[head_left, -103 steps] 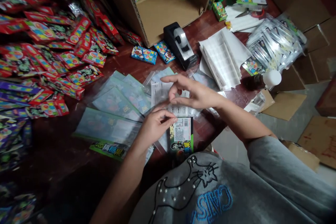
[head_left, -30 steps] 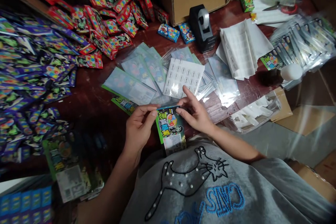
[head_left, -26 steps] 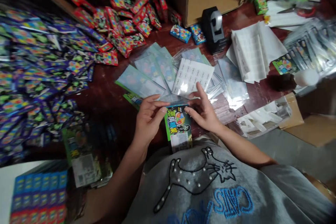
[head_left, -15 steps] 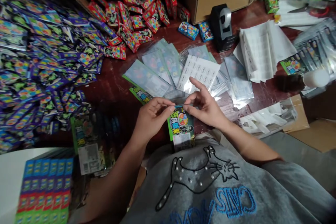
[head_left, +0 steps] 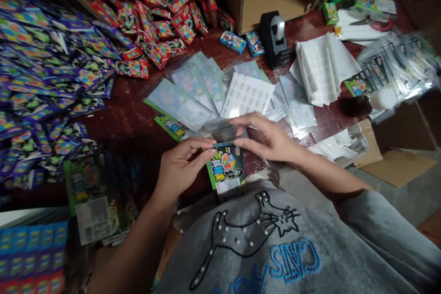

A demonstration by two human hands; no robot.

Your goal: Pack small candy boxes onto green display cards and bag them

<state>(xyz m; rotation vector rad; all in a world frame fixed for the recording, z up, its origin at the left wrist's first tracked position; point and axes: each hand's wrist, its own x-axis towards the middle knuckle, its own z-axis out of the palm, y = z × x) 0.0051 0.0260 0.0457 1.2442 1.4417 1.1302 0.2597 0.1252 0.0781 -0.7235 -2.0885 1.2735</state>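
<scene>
From the head camera, our left hand (head_left: 182,164) pinches the top edge of a flat black-and-green printed plastic packet (head_left: 223,165) just before our grey shirt (head_left: 248,257). Our right hand (head_left: 267,138) sets its thumb near that edge, index finger apart; we cannot tell whether it grips. We judge this packet unfinished. Beyond it, untouched, lie a white paper sticker sheet (head_left: 250,94) and fanned translucent packets (head_left: 181,101); heaped small red boxes (head_left: 155,18) sit farther off.
</scene>
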